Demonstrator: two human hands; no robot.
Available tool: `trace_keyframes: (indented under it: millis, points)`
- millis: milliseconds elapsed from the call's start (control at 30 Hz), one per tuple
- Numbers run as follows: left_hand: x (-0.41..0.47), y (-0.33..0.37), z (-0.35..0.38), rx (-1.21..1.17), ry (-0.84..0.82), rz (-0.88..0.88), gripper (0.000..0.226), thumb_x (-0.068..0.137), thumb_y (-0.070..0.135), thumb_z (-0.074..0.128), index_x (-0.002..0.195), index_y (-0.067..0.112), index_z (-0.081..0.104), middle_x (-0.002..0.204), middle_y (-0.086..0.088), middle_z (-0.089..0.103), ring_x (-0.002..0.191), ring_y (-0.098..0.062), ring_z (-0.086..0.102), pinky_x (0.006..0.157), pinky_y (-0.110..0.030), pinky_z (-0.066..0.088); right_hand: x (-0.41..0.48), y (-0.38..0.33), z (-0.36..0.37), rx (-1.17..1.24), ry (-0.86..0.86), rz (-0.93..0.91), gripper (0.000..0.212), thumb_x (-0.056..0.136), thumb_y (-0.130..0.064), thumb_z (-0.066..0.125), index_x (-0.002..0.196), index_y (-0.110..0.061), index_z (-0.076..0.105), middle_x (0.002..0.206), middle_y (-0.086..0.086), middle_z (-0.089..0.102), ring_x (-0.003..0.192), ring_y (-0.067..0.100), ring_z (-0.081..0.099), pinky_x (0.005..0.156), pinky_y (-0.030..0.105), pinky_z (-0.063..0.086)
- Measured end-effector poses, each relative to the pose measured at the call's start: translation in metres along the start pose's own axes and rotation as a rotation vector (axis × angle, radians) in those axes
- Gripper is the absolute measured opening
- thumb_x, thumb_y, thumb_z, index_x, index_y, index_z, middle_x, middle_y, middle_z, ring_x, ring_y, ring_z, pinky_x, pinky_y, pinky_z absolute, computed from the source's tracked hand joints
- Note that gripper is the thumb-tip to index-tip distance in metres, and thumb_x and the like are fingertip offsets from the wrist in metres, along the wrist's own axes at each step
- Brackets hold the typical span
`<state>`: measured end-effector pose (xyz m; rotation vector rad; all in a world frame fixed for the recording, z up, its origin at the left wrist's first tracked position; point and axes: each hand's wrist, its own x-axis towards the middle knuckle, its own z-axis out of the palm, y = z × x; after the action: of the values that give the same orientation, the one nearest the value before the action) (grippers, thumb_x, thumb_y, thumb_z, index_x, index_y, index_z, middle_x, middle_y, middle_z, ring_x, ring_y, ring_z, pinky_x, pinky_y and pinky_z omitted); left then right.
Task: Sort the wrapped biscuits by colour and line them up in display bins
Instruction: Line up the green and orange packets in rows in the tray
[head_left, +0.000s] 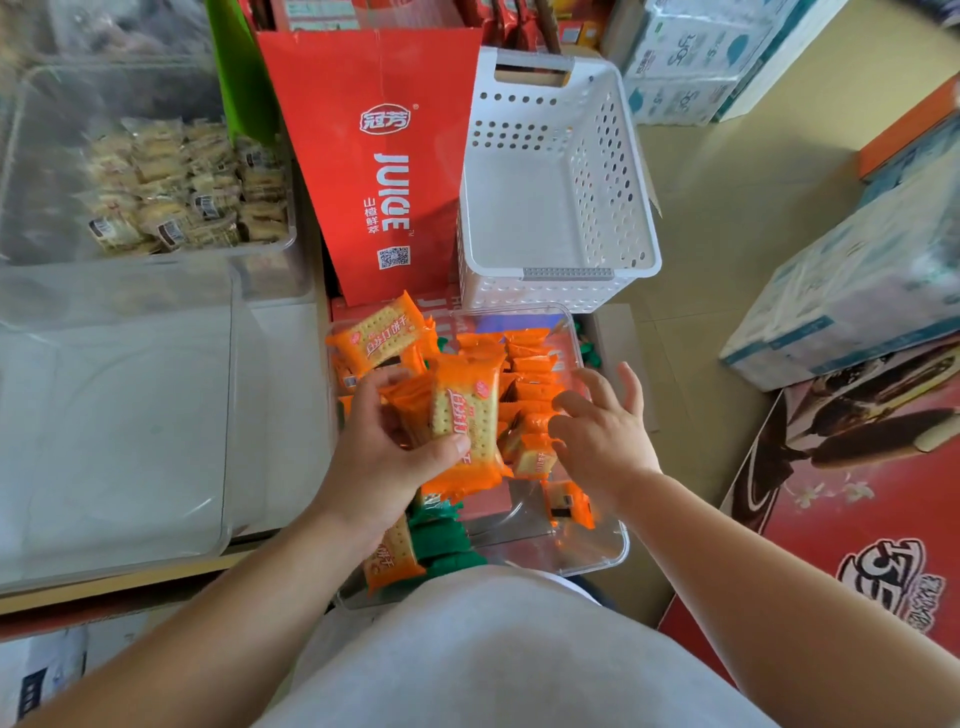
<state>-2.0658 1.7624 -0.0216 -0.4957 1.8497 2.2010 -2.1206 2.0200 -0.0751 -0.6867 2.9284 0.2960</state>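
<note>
Head camera looks steeply down, close above the clear bin (613, 540).

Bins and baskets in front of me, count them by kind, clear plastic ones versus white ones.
Clear bins: 3 (near bin holding orange packs, big left bin, far bin holding pale packs)
White basket: 1
Total: 4

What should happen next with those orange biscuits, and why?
Probably the right-hand grip, open and empty, should take one packet from the bunch of orange biscuits that the left-hand grip holds and stand it in the row in the clear bin. That row is only orange, and the bin has bare floor nearer the person.
</note>
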Motion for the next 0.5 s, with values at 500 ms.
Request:
trace_keyframes:
  millis: [500]
  points:
    - [-0.001,-0.018,0.013,0.064,0.239,-0.025,0.059,0.077,0.007,0.083,0.114,0.040,0.050,0.116,0.007,0.068,0.101,-0.006,0.069,0.072,-0.022,0.056,-0.025,-0.003,-0.025,-0.220,-0.483,-0.439,0.040,0.101,-0.026,0.044,0.138,-0.038,0.054,0.133,-0.002,0.060,0.151,0.038,0.009,0.108,0.077,-0.017]
